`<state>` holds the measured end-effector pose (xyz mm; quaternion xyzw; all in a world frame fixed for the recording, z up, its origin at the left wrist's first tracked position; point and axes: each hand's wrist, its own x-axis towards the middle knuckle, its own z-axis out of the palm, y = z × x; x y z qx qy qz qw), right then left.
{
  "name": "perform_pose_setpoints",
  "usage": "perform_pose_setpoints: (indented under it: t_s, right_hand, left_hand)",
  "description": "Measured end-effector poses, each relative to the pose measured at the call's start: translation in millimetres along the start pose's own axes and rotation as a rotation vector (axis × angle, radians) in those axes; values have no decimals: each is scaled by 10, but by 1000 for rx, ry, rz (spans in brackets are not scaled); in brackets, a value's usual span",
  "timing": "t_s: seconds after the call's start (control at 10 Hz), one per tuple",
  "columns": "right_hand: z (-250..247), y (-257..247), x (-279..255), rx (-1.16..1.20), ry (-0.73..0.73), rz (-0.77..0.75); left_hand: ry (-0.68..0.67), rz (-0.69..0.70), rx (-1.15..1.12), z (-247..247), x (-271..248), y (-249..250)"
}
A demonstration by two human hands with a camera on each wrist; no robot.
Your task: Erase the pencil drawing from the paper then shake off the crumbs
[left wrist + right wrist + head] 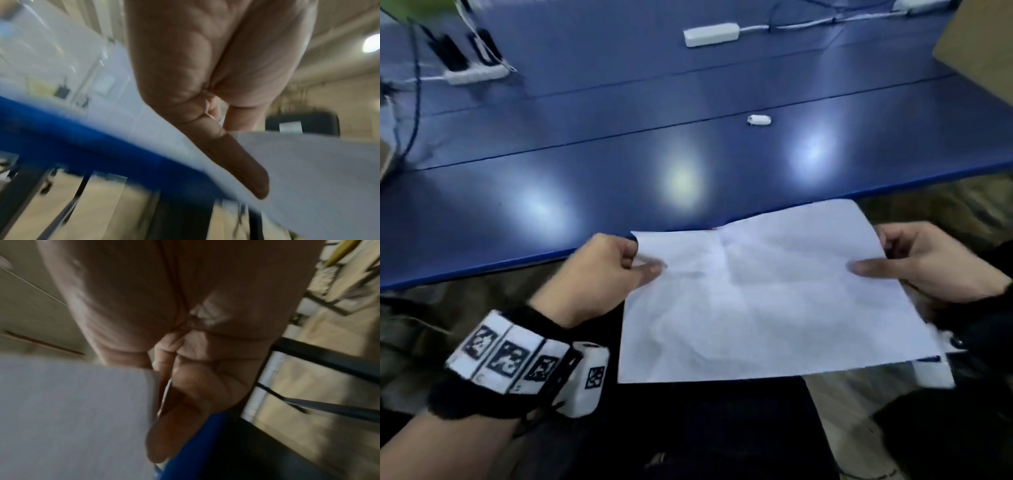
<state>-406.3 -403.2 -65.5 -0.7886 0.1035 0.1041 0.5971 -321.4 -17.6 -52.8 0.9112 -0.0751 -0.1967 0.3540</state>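
Paper (763, 301) held between both hands, off the near edge of the blue counter (585, 164). Left hand (599, 274) pinches its left edge, thumb on top; right hand (935, 263) pinches the right edge likewise. Eraser (759, 120) lies on the counter, well beyond the hands.

The sheet of paper (763, 301) is held off the table (585, 178), on the near side of the table's front edge, only its far corner overlapping that edge. The left hand (599, 274) pinches the paper's left edge, the right hand (931, 263) its right edge. Beyond the paper, on the table, lies the eraser (759, 120). Farther beyond the paper lies a power strip (710, 34); another power strip (476, 73) lies far left of the paper.
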Motion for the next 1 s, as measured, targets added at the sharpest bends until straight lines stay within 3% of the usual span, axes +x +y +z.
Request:
perform_pose_setpoints:
  t_s: [0.1,0.2,0.3,0.4,0.6,0.7,0.9,1.0]
  right_hand:
    - [78,-514,24,4,57,-122]
    - [224,-956,279,79,98,-145]
    - [327,-1281,814,-20,162,-156]
    - [532,-1516,1449,-203,239,-123]
    - [778,-1490,2396,-602,294,96]
    - [810,-1428,2590,-719,316,154]
    - [787,-1515,2510,-673,285,175]
    - [715,-1448,2481,-602,351,36]
  left_hand:
    - [91,53,-202,-448,-163,195]
    - [224,102,-181,-903,-61,281]
    - [383,25,-123,-1266,322,183]
    - [428,-108,56,-1423,819,81]
    - [399,-330,437,-1498,1586,-198]
    - [368,-339,475,-1470,1758,-287]
    - [309,-385,471,-1531,1840,-313]
    - [353,-328,420,-1573,1815,-278]
